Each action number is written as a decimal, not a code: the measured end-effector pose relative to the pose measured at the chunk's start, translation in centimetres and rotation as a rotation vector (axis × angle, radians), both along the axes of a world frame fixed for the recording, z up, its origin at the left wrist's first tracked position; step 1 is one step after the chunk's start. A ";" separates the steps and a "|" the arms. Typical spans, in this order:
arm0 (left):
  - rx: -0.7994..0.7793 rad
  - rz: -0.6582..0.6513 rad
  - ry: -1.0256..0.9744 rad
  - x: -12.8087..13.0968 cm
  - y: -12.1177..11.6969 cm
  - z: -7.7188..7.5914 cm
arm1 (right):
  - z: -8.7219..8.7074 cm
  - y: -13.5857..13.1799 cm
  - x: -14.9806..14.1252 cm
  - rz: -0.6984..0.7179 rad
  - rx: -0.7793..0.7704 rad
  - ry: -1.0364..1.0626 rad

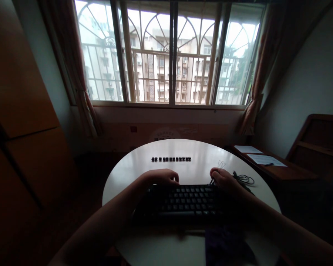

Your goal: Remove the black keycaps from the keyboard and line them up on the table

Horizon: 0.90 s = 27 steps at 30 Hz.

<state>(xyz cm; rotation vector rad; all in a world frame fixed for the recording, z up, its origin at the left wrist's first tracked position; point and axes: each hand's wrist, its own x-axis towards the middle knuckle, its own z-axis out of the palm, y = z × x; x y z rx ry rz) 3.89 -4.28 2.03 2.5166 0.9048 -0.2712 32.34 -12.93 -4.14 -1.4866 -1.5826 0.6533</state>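
A black keyboard (187, 201) lies on the round white table (199, 159) in front of me. My left hand (162, 176) rests over the keyboard's far left corner with its fingers curled down. At the keyboard's far right corner my right hand (224, 179) is closed, pinching something small and thin that I cannot make out. A row of several black keycaps (171, 159) lies on the table beyond the keyboard. A thin wire tool (221, 163) lies just past my right hand.
A coiled black cable (244, 179) lies right of the keyboard. A dark purple cloth (224, 245) hangs at the table's near edge. A low wooden desk with papers (263, 159) stands to the right, a wooden cabinet (22, 122) to the left, a barred window (169, 55) ahead.
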 end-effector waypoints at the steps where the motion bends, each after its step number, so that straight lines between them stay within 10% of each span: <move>1: -0.003 0.006 0.004 0.0 -0.1 0.1 | -0.1 -0.2 0.0 0.015 0.020 -0.018; 10: -0.023 0.011 0.007 0.1 -0.2 0.4 | 0.2 -2.0 -0.9 0.037 0.160 -0.288; 21: -0.027 0.014 -0.001 -0.1 -0.3 0.4 | 0.2 -0.8 0.0 -0.118 0.052 0.344; 27: -0.009 0.026 0.021 0.2 -0.6 0.7 | -0.1 -1.8 -0.3 -0.003 0.311 0.036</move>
